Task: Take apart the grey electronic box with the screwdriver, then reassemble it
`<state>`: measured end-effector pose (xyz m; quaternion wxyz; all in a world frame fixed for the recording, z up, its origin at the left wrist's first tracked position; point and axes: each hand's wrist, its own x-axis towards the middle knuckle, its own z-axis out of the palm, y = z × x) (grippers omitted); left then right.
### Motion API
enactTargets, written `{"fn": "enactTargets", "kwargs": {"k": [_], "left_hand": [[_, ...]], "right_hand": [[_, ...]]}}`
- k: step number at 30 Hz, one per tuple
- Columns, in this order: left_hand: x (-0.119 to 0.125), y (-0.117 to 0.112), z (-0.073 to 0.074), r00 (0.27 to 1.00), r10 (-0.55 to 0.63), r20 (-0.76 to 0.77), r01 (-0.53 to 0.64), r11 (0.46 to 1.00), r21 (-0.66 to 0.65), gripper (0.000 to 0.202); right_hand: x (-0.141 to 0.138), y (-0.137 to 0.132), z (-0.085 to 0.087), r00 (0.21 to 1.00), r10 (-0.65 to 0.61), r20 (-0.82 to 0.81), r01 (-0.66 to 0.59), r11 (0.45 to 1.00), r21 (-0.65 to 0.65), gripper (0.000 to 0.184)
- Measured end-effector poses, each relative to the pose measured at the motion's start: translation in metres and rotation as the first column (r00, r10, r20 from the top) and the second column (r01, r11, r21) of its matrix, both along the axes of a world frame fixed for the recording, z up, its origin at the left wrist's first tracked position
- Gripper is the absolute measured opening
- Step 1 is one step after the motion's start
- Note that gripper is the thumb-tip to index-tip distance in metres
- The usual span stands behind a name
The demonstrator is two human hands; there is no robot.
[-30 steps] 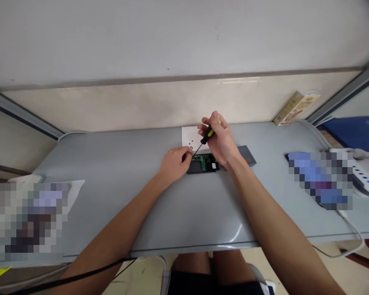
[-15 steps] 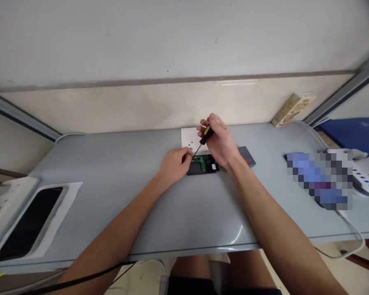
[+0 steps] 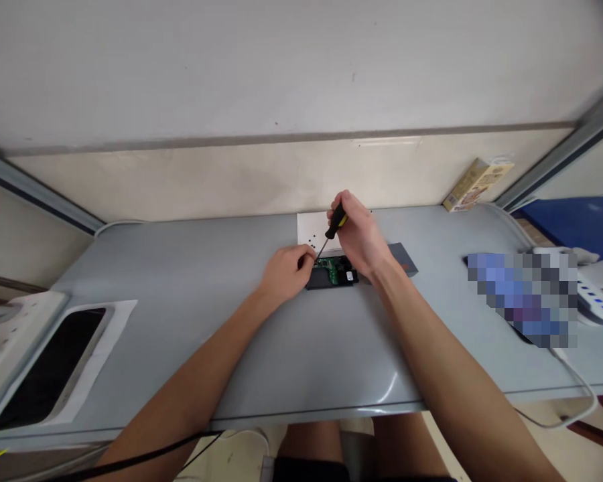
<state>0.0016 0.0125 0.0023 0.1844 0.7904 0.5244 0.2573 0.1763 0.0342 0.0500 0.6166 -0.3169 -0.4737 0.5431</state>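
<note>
My right hand (image 3: 359, 234) grips a screwdriver (image 3: 336, 221) with a black and yellow handle. Its thin shaft slants down to the left, and the tip meets the upper left part of a green circuit board (image 3: 333, 270) set in a black casing (image 3: 321, 278). On the casing's left end, my left hand (image 3: 285, 271) is closed, with thumb and fingers at its edge near the screwdriver tip. Behind the casing lies a white sheet (image 3: 305, 225) with several small dark bits, like screws, on it. A dark grey flat panel (image 3: 403, 259) is partly hidden behind my right wrist.
To the left, a phone (image 3: 53, 368) rests on white paper beside a white power strip (image 3: 17, 331). A blurred-out device (image 3: 520, 294) with a white cable lies at right, near another power strip (image 3: 595, 294). A small box (image 3: 477, 184) leans against the back wall.
The screwdriver handle has turned in my right hand, and the fingers have closed further around it. My left hand stays at the casing. The view has shifted slightly.
</note>
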Motion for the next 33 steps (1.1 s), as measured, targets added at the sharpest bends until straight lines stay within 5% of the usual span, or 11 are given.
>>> {"fn": "enactTargets", "kwargs": {"k": [5,11,16,19,21,24,26,29,33], "left_hand": [[-0.001,-0.001,-0.001,1.0,-0.018,-0.001,0.018,1.0,0.014,0.025],[-0.004,-0.002,0.005,0.997,-0.065,-0.032,0.065,0.998,0.0,0.026],[-0.017,0.0,0.017,0.984,-0.172,-0.041,0.167,0.98,-0.104,0.028],[-0.029,-0.001,0.028,0.966,-0.258,-0.035,0.245,0.947,-0.206,0.03],[-0.036,-0.003,0.036,0.949,-0.311,-0.04,0.29,0.918,-0.27,0.047],[-0.039,-0.006,0.042,0.93,-0.366,-0.031,0.341,0.893,-0.294,0.066],[-0.039,-0.008,0.042,0.936,-0.351,-0.032,0.328,0.899,-0.291,0.062],[-0.037,-0.009,0.038,0.958,-0.286,-0.027,0.263,0.912,-0.316,0.061],[-0.038,-0.009,0.035,0.969,-0.246,-0.018,0.226,0.914,-0.338,0.066]], "right_hand": [[-0.001,-0.001,-0.002,0.995,-0.088,0.053,0.089,0.996,-0.014,0.055],[0.0,0.002,-0.006,0.96,-0.161,0.228,0.131,0.981,0.14,0.035],[0.017,-0.012,0.025,0.918,-0.327,0.222,0.244,0.91,0.334,0.021],[0.049,-0.03,0.042,0.761,-0.482,0.435,0.271,0.845,0.461,0.018],[0.076,-0.043,0.04,0.534,-0.414,0.737,0.056,0.887,0.458,0.021],[0.117,-0.057,0.022,0.078,-0.142,0.987,-0.14,0.979,0.152,0.07],[0.137,-0.06,0.013,-0.101,-0.015,0.995,-0.144,0.99,0.0,0.084],[0.151,-0.052,0.014,-0.19,0.058,0.98,-0.151,0.985,-0.088,0.075],[0.139,-0.039,0.032,-0.185,0.138,0.973,-0.194,0.965,-0.174,0.066]]}}
